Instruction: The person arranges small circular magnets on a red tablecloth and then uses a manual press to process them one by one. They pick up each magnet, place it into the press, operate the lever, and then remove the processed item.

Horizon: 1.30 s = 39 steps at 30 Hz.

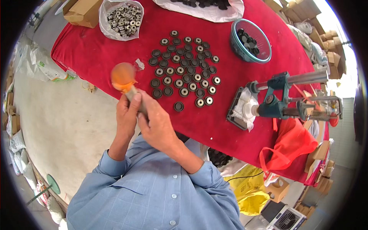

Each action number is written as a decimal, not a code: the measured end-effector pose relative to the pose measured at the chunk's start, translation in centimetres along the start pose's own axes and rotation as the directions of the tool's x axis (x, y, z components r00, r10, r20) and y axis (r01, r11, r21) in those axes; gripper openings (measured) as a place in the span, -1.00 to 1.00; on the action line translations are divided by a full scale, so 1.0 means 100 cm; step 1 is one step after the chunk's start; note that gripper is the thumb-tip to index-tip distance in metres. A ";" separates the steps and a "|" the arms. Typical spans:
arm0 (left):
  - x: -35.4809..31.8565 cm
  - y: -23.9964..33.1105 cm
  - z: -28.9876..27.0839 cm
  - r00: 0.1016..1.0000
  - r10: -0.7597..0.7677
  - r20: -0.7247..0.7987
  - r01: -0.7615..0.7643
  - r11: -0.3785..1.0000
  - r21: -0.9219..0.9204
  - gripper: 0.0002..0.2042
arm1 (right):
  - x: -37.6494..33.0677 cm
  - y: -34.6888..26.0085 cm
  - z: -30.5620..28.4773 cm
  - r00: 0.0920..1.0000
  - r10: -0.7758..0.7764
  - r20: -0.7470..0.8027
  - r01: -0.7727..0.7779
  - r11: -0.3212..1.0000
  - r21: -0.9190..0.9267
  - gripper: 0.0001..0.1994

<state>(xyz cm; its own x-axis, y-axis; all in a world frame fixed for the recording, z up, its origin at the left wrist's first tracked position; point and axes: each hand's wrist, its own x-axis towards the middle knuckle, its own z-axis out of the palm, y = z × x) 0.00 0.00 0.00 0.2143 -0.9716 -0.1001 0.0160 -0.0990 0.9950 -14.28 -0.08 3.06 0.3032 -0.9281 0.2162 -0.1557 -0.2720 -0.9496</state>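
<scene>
Both hands are raised over the left front edge of the red-covered table, around a tool with a rounded orange head [123, 74] and a thick grey-brown handle. Motion blurs the head, so its exact kind is unclear. My left hand [127, 115] grips the handle close below the head. My right hand [158, 124] is closed around the handle's lower part, which its fingers partly hide. Just right of the tool, many black round caps [168, 91] lie spread on the cloth. Several hold a silver bearing [192, 86] in the middle.
A white bag of metal bearings [124, 21] and a cardboard box [82, 13] stand at the back left. A blue basket [232, 42] holds black pieces. At the right stands a green hand press [270, 100], with a red bag [291, 143] nearer me.
</scene>
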 end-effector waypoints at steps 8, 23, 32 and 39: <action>0.044 -0.001 -0.073 0.953 0.018 -0.303 0.049 0.976 0.211 -0.53 | -0.034 0.010 -0.076 0.978 0.083 -0.191 -0.123 0.970 -0.211 -0.68; 0.315 0.009 -0.205 0.858 0.244 -0.452 0.296 0.484 0.824 -0.24 | -0.041 0.056 -0.072 0.971 0.019 -0.237 -0.172 0.742 -0.648 -0.58; 0.321 -0.011 -0.197 0.856 0.221 -0.468 0.343 0.436 0.832 -0.25 | -0.043 0.062 -0.076 0.958 0.017 -0.286 -0.161 0.857 -0.489 -0.67; 0.203 0.002 -0.122 0.688 0.713 -0.133 -0.243 0.400 0.884 -0.67 | -0.063 0.065 -0.142 0.785 0.176 -0.595 -0.333 0.928 -0.165 -0.74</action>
<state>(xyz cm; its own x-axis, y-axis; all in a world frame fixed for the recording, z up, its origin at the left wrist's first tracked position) 16.23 -17.12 -1.78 0.2888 -0.7105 0.6417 -0.9089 0.0071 0.4169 -30.55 0.42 -1.23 -0.3485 -0.9272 0.1377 -0.4011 0.0147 -0.9159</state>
